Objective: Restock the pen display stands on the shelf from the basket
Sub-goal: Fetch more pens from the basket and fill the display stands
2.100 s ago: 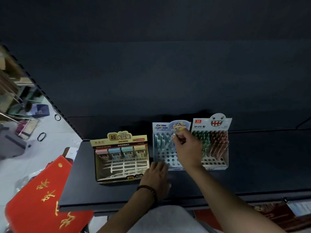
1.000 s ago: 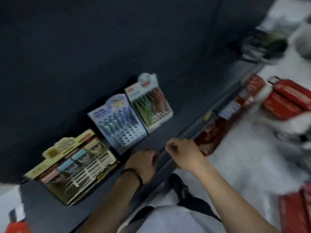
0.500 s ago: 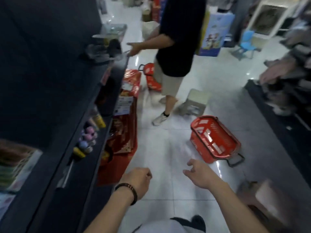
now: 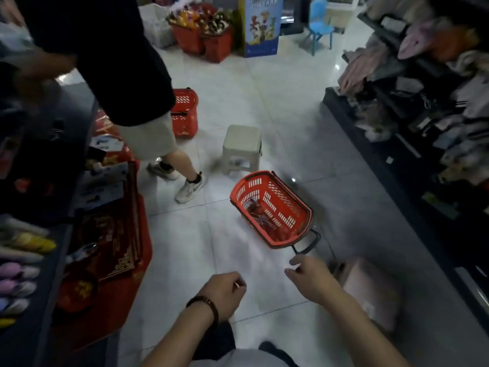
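Right hand [image 4: 309,279]: now reaching closer to the red basket [image 4: 281,198], just short of its handle [image 4: 307,245], fingers loose, gripping nothing.
Left hand [image 4: 225,292]: still hanging curled, farther from the basket; cannot tell its grip.

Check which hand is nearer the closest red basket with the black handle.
Right. The right hand is just short of the black handle of the red basket, not touching. The left hand sits farther back, to the left.
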`<state>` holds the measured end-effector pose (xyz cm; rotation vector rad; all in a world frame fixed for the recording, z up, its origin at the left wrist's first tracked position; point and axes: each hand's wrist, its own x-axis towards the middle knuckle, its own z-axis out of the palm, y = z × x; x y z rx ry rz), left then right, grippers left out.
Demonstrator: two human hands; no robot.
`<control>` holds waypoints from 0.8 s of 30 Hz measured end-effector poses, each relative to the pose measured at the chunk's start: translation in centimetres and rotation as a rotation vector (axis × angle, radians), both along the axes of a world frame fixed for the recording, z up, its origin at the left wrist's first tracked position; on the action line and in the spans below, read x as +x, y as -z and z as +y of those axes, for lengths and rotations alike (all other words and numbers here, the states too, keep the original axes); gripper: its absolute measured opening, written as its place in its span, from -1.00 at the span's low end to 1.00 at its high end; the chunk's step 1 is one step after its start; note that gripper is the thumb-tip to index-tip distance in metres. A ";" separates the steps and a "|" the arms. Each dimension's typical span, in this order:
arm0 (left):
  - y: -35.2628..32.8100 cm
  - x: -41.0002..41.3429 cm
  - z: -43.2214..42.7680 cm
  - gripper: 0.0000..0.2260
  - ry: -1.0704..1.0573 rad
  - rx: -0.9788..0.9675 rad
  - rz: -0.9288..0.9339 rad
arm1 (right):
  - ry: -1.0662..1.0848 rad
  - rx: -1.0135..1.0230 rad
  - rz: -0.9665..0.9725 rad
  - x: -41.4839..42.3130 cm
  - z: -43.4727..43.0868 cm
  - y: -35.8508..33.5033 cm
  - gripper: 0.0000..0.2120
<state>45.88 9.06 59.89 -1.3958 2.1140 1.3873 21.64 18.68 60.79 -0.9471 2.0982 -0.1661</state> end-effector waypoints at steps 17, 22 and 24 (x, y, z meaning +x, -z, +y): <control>19.5 -25.6 -26.3 -0.95 -0.211 0.309 -0.006 | -0.006 0.148 -0.069 -21.5 -24.6 16.7 -0.84; 36.4 -33.6 -32.4 -0.82 -0.351 0.394 -0.093 | 0.026 0.167 -0.094 -27.6 -30.7 30.7 -0.62; 44.3 -35.4 -33.9 -0.74 -0.488 0.402 -0.128 | 0.029 0.174 -0.121 -29.4 -32.5 37.1 -0.62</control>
